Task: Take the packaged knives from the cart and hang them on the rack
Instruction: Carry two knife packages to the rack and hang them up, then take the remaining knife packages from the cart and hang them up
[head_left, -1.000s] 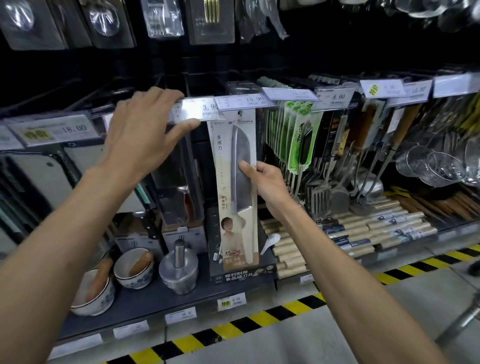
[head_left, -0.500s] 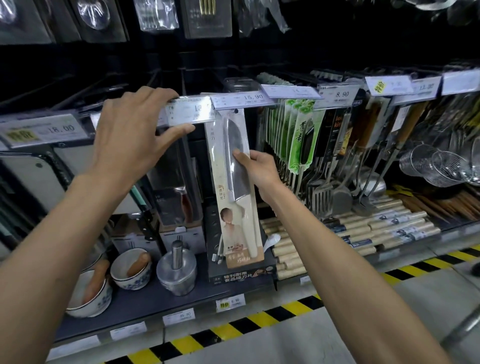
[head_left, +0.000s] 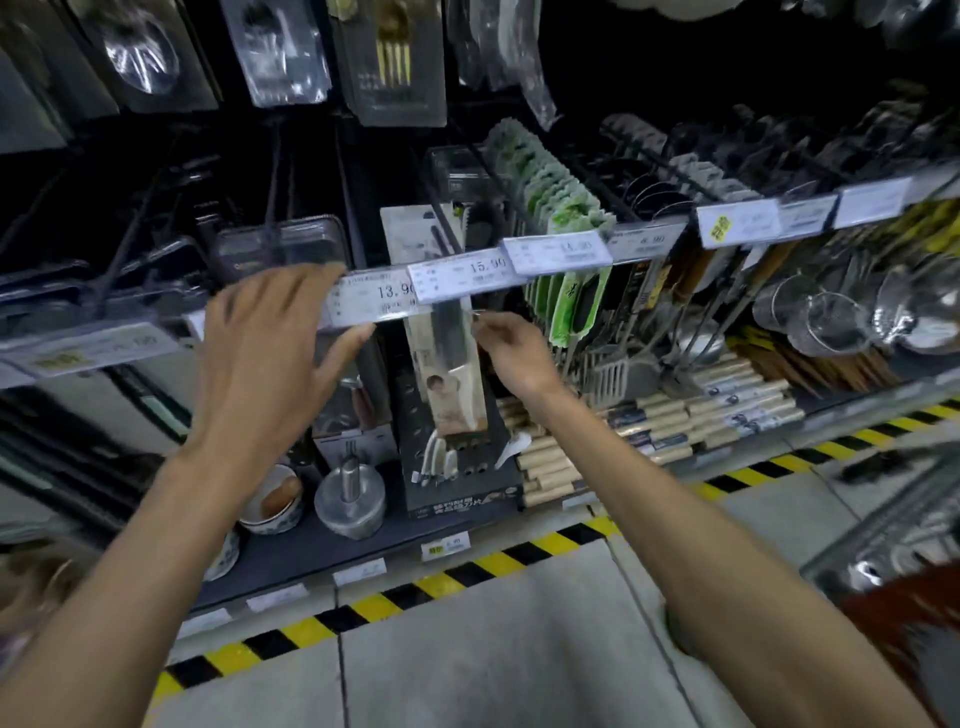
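The left hand (head_left: 270, 353) is reaching out with fingers straight and spread, its fingertips and thumb touching the left end of the glossy clear-plastic price label (head_left: 374, 299) without closing round it. The right hand (head_left: 511, 356) is pinching the right edge of the long, flat, cream-card and clear-film packaged knife (head_left: 447, 374). That pack is hanging on a thin black wire peg (head_left: 445, 236) of the dark metal rack (head_left: 358, 197), with its top showing above the label and its body dangling below, slightly tilted. To do this step well, the right hand should be sliding the pack fully back along the peg and letting it settle plumb before letting go, since the stiff card is likely swinging freely on its hole. The left should be easing the label down gently. The film is looking slick, so a light edge pinch suits it. A steel wire cart (head_left: 883, 540) is showing blurred at lower right.
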